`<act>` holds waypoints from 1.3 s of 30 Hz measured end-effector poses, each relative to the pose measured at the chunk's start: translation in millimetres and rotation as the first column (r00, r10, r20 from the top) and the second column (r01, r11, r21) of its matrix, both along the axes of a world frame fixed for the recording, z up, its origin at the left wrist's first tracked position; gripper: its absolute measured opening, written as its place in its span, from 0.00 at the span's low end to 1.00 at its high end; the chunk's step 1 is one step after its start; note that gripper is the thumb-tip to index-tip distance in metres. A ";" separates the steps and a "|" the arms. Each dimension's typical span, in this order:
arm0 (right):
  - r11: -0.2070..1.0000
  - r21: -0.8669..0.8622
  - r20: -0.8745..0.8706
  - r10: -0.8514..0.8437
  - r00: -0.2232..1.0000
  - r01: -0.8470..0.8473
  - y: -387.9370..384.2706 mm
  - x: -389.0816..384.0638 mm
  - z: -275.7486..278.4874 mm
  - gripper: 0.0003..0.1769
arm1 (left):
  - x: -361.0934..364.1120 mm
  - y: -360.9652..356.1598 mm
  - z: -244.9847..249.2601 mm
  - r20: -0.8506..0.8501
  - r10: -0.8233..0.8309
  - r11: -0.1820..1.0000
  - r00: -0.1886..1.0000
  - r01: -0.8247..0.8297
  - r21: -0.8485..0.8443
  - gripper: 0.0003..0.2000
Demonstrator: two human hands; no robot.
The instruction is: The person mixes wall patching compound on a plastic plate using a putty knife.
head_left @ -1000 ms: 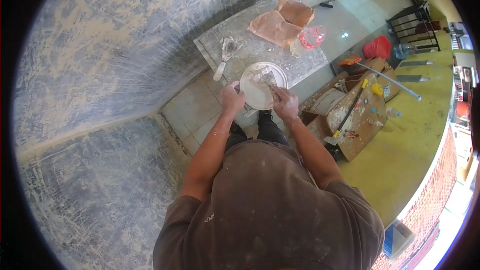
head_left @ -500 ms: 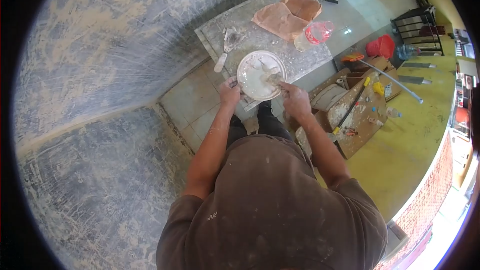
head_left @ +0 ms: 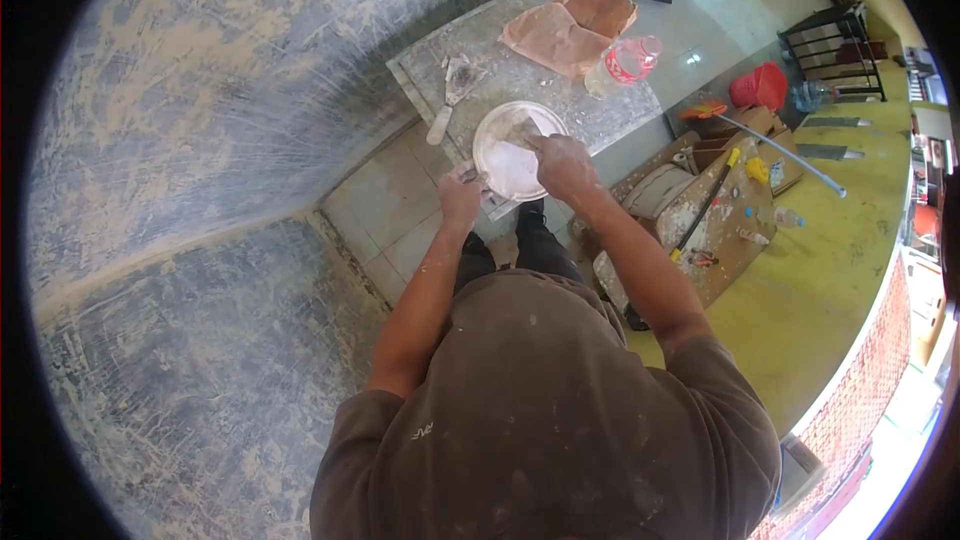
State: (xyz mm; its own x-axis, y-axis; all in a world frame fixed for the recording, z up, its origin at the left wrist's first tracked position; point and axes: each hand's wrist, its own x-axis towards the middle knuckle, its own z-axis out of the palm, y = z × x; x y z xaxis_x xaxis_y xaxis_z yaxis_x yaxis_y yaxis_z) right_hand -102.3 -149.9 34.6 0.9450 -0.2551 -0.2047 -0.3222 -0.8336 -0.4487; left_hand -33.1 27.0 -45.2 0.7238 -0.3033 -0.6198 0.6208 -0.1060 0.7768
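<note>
A round white dish (head_left: 483, 162), possibly a bucket lid, holds wet white paste at the near edge of the board. My left hand (head_left: 461, 192) is closed on its left rim. My right hand (head_left: 567, 166) reaches over the dish from the right, fingers wrapped around a putty knife (head_left: 526, 130) whose blade is against the paste. Much of the knife's handle is hidden by the fingers. Left of the dish, a second scraper (head_left: 455, 92) with a pale handle and a smeared blade lies on the board.
The dusty board (head_left: 500, 48) carries an open brown paper bag (head_left: 560, 37) and a clear bottle with a red label (head_left: 626, 62). A patchy plastered wall (head_left: 250, 60) rises on the left. Cardboard with tools (head_left: 715, 215) and a red bucket (head_left: 758, 87) are on the right.
My right hand has moved left and slightly up across the dish with the putty knife, and the paste looks more spread out. My left hand stays at the rim.
</note>
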 end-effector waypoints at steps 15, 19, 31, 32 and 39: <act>0.997 -0.026 -0.074 -0.068 0.995 0.066 21.0 -4.2 -13.9 0.17 | -0.2 -6.2 -7.0 0.035 0.037 0.999 0.999 -0.038 0.035 0.13; 0.979 0.081 0.036 -0.193 0.981 0.189 23.0 3.5 -21.7 0.17 | -0.6 -4.0 -3.7 0.001 0.057 0.997 0.998 -0.057 -0.050 0.13; 0.985 -0.113 0.118 -0.119 0.986 0.132 38.0 3.3 -43.9 0.18 | 6.8 -5.7 -4.9 -0.012 0.038 0.999 0.999 -0.037 0.011 0.11; 0.993 -0.062 0.073 -0.099 0.992 0.104 38.9 -4.6 -28.5 0.18 | 13.2 -7.2 -5.8 -0.002 0.047 0.999 0.999 -0.047 0.001 0.11; 0.745 0.530 -0.153 -0.386 0.910 0.405 7.2 9.4 16.8 0.16 | 4.7 -1.5 -3.9 -0.058 0.023 0.996 0.998 -0.028 -0.079 0.12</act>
